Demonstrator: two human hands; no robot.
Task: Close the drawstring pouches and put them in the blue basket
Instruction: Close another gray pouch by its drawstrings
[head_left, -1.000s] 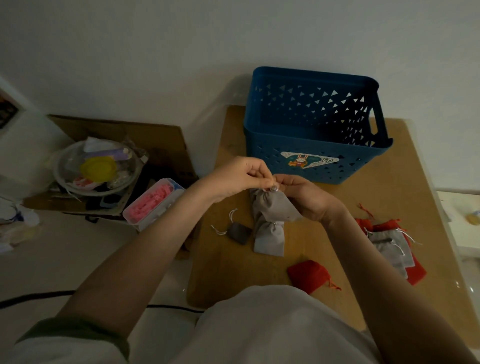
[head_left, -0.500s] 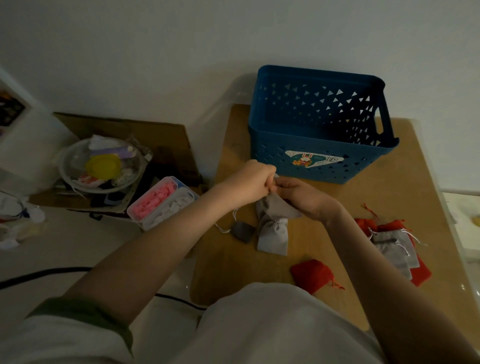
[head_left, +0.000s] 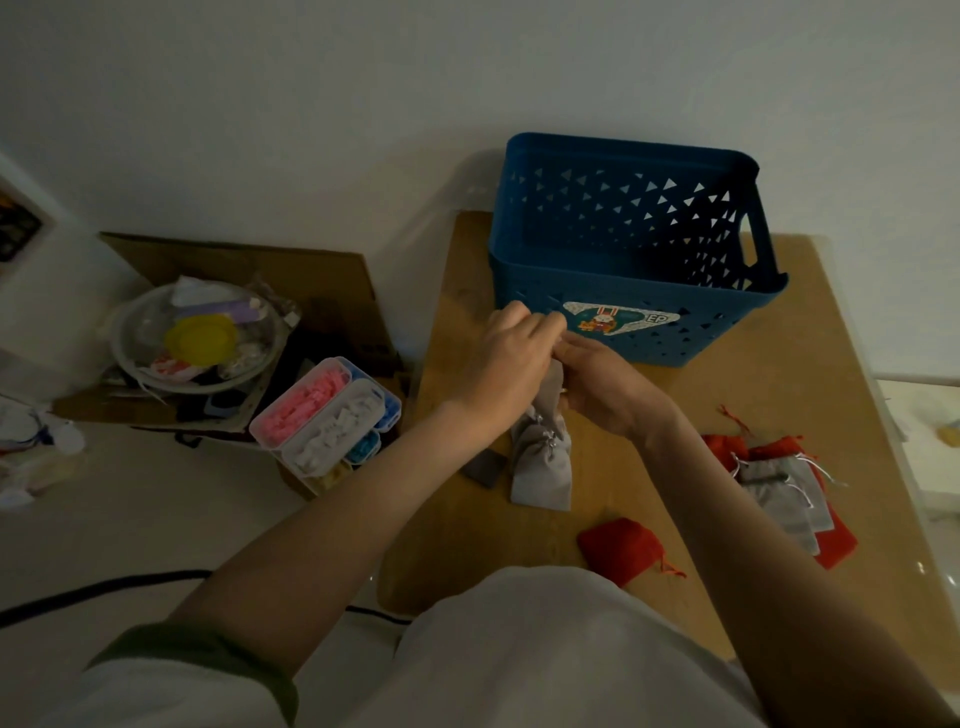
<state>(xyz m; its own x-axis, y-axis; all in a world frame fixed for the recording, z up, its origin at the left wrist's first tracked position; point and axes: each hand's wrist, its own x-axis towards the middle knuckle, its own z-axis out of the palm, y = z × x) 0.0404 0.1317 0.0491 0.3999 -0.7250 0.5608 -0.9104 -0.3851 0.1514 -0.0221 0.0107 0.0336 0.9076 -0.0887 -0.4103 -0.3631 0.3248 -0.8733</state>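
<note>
- Grey pouch (head_left: 549, 387) was held above the table (head_left: 675, 426), just in front of the near wall of the blue basket (head_left: 717, 338), which stood at 12 o'clock.
- The left hand (head_left: 511, 358) pinched the mouth of it with bent fingers, and the right hand (head_left: 597, 389) gripped its neck from the 3 o'clock side. The cord itself was hidden under the fingers.
- Compared with one second earlier, both hands had moved toward 12 o'clock, closer to the basket, and the cloth below them looked narrower and more gathered.
- I judged that the cord was being pulled tight, so this pouch was nearly closed and the drop over the rim should come next.
- Whether any pouch already lay inside the basket I could not tell, because its floor was dark.
- A second grey pouch (head_left: 543, 470) lay at 6 o'clock from the hands, with a dark pouch (head_left: 485, 467) just beside it at 9 o'clock.
- A red pouch (head_left: 621, 548) at 5 o'clock and a pile of pouches (head_left: 779, 491) at 3 o'clock lay on the table, so much of the task remained.
</note>
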